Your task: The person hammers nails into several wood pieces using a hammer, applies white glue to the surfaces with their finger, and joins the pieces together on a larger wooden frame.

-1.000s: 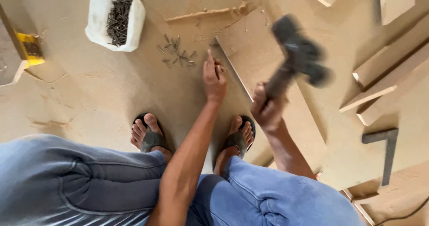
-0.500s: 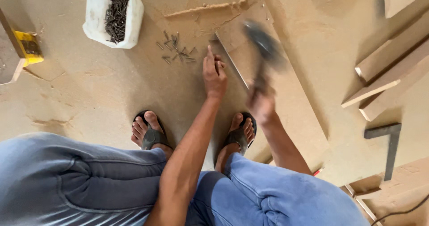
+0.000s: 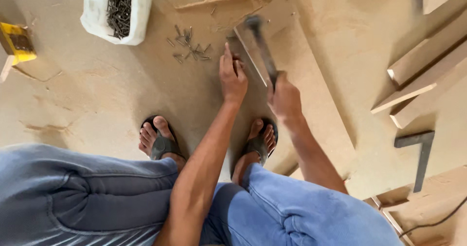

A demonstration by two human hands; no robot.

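Fingers of the left hand (image 3: pixel 232 76) press down, spread, on the near end of a wooden board (image 3: pixel 292 80) lying on the floor (image 3: pixel 97 90), while the right hand (image 3: pixel 284 97) is wrapped tight around a hammer (image 3: pixel 260 42), its head low over the board. Nailing looks under way; the following blow calls for a square strike clear of the steadying fingers. Loose nails (image 3: pixel 189 46) lie just beside.

Dusty floor (image 3: pixel 97 95) bears board (image 3: pixel 311 80), loose nails (image 3: pixel 189 46), white nail bag (image 3: pixel 116 10) (open)
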